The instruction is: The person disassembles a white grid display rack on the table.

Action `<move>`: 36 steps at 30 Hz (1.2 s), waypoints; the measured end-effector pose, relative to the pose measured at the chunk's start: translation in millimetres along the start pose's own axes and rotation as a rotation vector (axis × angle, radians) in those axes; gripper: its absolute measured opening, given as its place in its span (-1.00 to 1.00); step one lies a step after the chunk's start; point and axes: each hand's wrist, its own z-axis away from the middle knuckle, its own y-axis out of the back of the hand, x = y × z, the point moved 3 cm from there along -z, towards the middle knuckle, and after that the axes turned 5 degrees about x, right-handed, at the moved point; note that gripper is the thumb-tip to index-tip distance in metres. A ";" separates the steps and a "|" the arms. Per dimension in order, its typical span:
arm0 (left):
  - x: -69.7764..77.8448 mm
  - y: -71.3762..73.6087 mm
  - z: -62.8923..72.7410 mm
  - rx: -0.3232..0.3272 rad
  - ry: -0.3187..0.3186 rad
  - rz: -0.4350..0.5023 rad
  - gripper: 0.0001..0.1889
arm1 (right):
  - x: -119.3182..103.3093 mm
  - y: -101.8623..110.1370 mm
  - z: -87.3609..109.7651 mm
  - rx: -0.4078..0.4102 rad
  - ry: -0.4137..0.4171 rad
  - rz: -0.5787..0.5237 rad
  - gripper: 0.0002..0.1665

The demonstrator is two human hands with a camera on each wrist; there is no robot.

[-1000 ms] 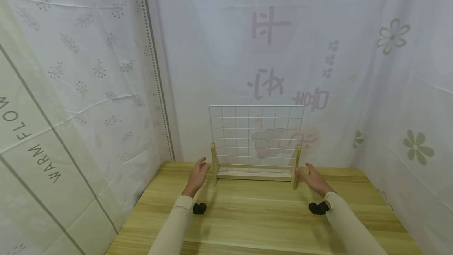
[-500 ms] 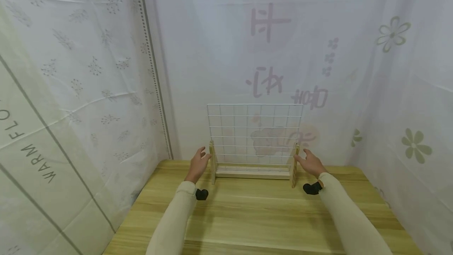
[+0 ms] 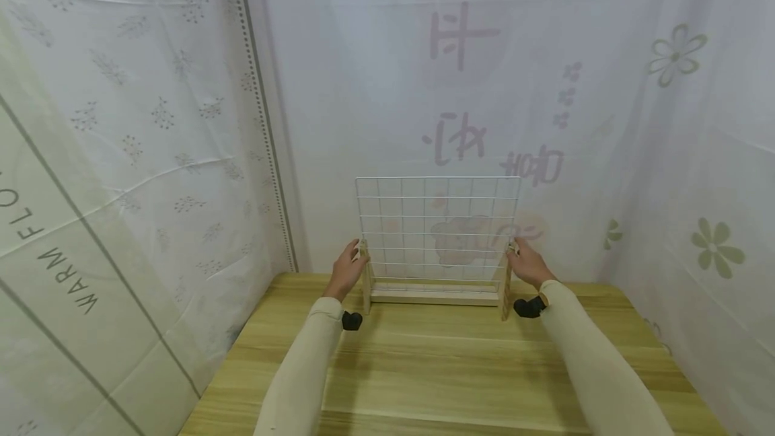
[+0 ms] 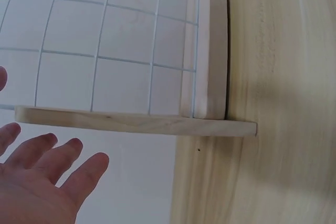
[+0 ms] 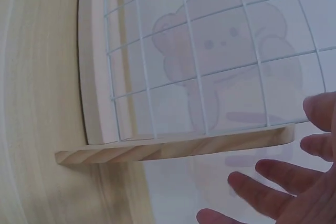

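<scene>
A white wire grid panel (image 3: 438, 177) stands upright in a wooden stand with a crossbar (image 3: 434, 297) and two side posts. At the top of the left post (image 4: 136, 123) is my left hand (image 3: 346, 269), its thumb on the near side and its fingers loosely spread beyond. My right hand (image 3: 528, 266) is placed likewise at the top of the right post (image 5: 168, 150). Both wrist views show thumb and index finger apart on either side of the panel's edge, just above the post ends. Whether either hand touches the wood or wire, I cannot tell.
The stand is on a wood-grain table (image 3: 436, 369), near its back edge. Pale printed curtains hang behind it (image 3: 375, 86), at left and at right. A black device is at each wrist, the left one (image 3: 352, 320) and the right one (image 3: 529, 307).
Both hands have risen along the outer sides of the posts to their tops and come closer to the panel. The grid and stand have stayed in place; the view has shifted slightly.
</scene>
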 end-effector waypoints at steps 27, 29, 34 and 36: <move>5.7 -1.9 1.4 0.106 -0.008 -0.058 -0.41 | -2.4 -4.6 9.3 0.171 0.015 0.009 -0.37; 5.5 1.1 2.3 0.118 -0.031 -0.081 -0.43 | 0.9 -4.7 8.5 0.196 0.028 0.026 -0.38; -1.1 11.9 7.6 0.106 -0.070 -0.118 -0.48 | 8.6 -6.1 8.2 0.243 0.059 0.045 -0.45; -4.2 15.5 10.7 0.098 -0.074 -0.117 -0.49 | 9.8 -7.6 10.5 0.280 0.077 0.049 -0.50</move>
